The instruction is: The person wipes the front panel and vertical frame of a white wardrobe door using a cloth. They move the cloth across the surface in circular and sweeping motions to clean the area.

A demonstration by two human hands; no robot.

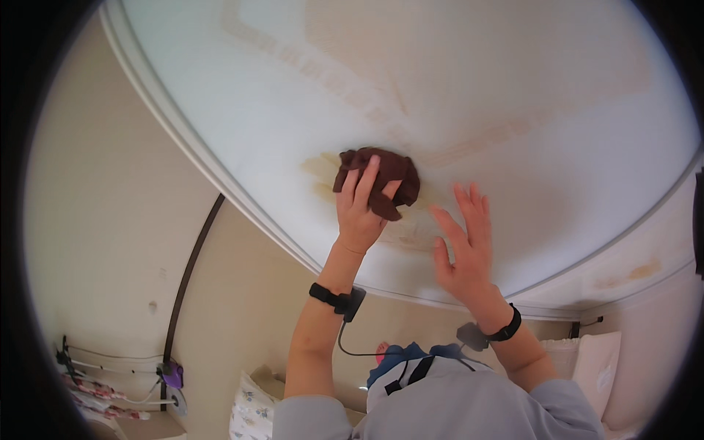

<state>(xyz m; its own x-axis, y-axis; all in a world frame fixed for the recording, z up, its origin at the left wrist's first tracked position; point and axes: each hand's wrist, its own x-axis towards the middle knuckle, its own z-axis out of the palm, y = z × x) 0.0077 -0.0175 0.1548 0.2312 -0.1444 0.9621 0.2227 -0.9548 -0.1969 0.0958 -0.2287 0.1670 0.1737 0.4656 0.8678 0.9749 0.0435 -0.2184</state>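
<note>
A dark brown cloth [404, 176], bunched up, lies against a broad white panel [264, 143]. My left hand [360, 212] grips the cloth, its fingers spread over the folds. Yellowish smears [322, 165] show on the panel just left of the cloth, and fainter marks run below it. To the right, my right hand [466, 242] is empty with its fingers apart; whether it touches the panel I cannot tell. Faded beige patches and broken bands [324, 77] mark the panel farther up.
A pale raised trim [192, 159] edges the panel. At lower left are a rack with hanging items [104, 390] and a purple object [173, 375]. A flower-patterned pillow or cushion [250, 407] lies below; a pinkish padded item [597, 374] stands at right. Cables run from both wrist straps.
</note>
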